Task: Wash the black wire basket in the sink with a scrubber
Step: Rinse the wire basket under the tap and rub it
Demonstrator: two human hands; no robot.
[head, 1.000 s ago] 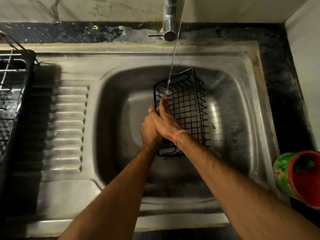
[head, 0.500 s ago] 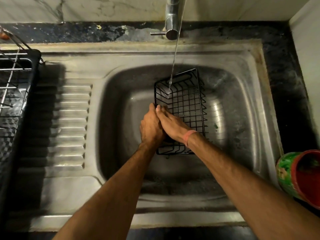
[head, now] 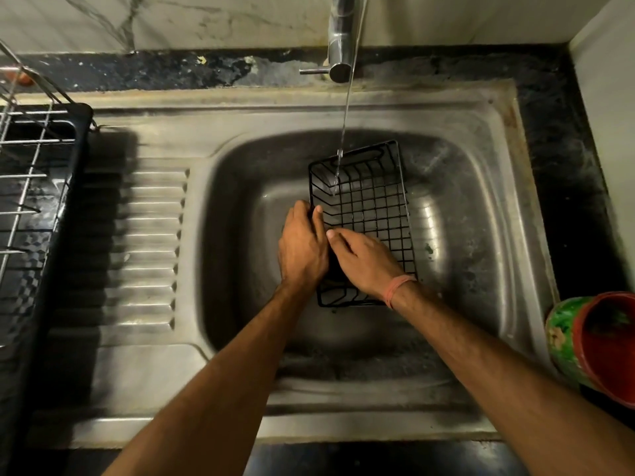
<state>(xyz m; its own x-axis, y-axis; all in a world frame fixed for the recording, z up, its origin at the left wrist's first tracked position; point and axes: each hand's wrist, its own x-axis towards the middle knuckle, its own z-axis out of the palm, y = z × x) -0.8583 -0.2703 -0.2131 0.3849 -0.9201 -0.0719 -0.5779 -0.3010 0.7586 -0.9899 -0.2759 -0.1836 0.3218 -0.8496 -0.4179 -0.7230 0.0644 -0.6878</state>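
Black wire basket [head: 372, 207] at centre frame, lying in the steel sink [head: 474, 235] basin, open side up, thin water stream [head: 345, 125] falling onto its far left corner from the chrome tap [head: 340, 46] at top centre. Left hand [head: 302, 249] curled over the basket's left rim, thumb inside, gripping the wire. Right hand [head: 364, 262] laid across the near part of the basket, fingers reaching toward the left rim; whether gripping anything, cannot tell. Pink band [head: 398, 288] round the right wrist. Ribbed draining board [head: 144, 249] left of the basin. Black dish rack [head: 41, 207] with metal wires at the left edge of the frame. Dark speckled stone surface [head: 563, 173] framing the sink at back and right. Green and red plastic tub [head: 591, 341] tilted at lower right. Pale marbled wall [head: 206, 18] across the top, plain white wall [head: 608, 97] at upper right. Dim, warm lighting.
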